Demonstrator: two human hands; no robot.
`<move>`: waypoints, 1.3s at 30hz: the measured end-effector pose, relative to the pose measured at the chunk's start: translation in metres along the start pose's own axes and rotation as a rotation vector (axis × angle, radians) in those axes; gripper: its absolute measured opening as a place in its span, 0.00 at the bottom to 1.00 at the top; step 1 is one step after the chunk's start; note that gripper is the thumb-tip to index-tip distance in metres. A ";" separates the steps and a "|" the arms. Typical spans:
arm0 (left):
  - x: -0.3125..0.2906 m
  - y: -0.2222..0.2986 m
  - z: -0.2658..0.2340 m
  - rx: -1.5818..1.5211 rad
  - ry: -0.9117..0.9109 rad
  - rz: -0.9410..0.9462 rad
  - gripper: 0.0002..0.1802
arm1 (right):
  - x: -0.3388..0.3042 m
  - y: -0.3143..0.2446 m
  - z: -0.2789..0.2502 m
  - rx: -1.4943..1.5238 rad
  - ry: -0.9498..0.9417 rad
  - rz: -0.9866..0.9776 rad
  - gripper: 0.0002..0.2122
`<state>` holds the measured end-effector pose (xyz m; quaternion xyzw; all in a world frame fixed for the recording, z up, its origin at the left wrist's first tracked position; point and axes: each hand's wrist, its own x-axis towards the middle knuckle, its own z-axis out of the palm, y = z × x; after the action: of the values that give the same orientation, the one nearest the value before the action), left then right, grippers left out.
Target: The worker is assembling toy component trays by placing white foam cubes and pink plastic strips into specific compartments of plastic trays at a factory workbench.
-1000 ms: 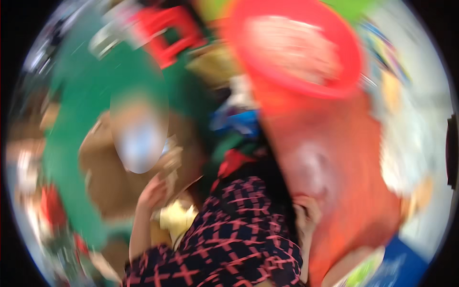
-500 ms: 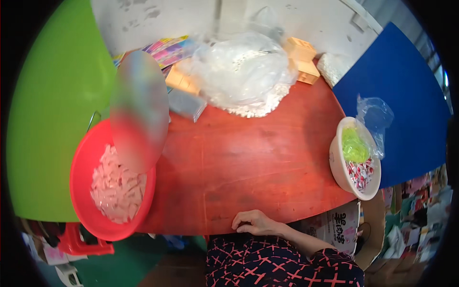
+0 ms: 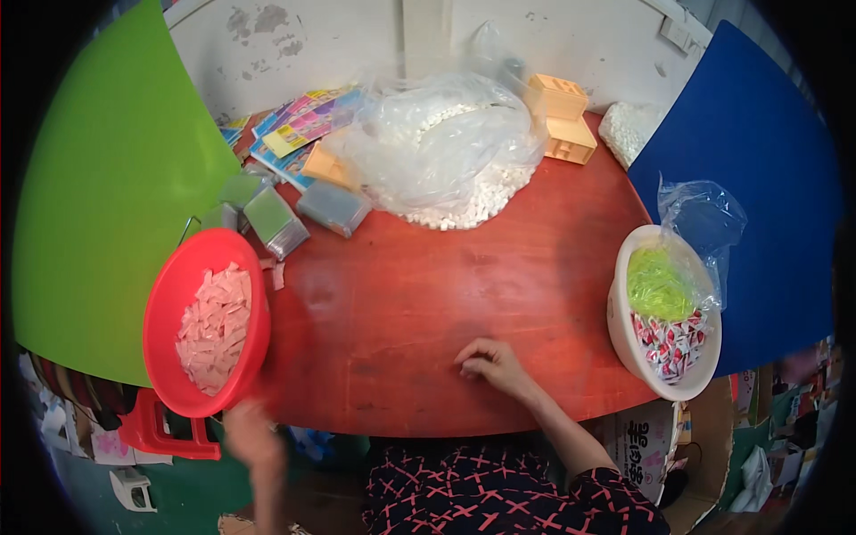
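The right hand (image 3: 490,364) lay loosely curled over the middle of the surface (image 3: 401,303), with nothing visible in its fingers; the left hand (image 3: 254,434) was blurred just below the red tub (image 3: 162,330), and I could not tell whether it grasped anything. The step looked like a lull between holds, and any pick would have called for the right fingers to uncurl first. Pink pieces (image 3: 214,330) lay heaped in that tub, at the surface's left end. A stained pale wall (image 3: 330,36) stood behind, with a green panel (image 3: 98,223) on the left and a blue panel (image 3: 767,223) on the right. At the back, a clear bag (image 3: 437,134) sat among spilled white pellets (image 3: 464,214). At the right end stood a cream bowl (image 3: 629,357), holding a yellow-green bag (image 3: 658,283) above small red-and-white packets (image 3: 669,343).
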<state>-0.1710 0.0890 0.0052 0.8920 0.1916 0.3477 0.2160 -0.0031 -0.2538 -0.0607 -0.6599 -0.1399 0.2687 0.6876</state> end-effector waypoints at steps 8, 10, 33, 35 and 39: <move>0.001 0.219 0.316 -0.924 -0.804 0.280 0.08 | 0.093 -0.079 -0.107 -0.040 0.892 -0.594 0.03; -0.002 0.247 0.337 -0.935 -0.737 0.340 0.09 | 0.128 -0.103 -0.165 -0.175 1.044 -0.718 0.03; -0.004 0.259 0.338 -0.875 -0.863 0.435 0.09 | 0.242 -0.161 -0.349 -1.952 1.026 -0.504 0.07; -0.004 0.254 0.340 -0.912 -0.825 0.412 0.08 | 0.223 -0.147 -0.323 -1.875 1.077 -0.441 0.06; 0.002 0.256 0.334 -1.047 -0.778 0.388 0.08 | 0.164 -0.128 -0.255 -1.901 1.177 -0.212 0.07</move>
<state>0.1145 -0.2072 -0.0836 0.7483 -0.2569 0.0810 0.6062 0.2942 -0.3735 0.0155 -0.9253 0.0032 -0.3608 -0.1170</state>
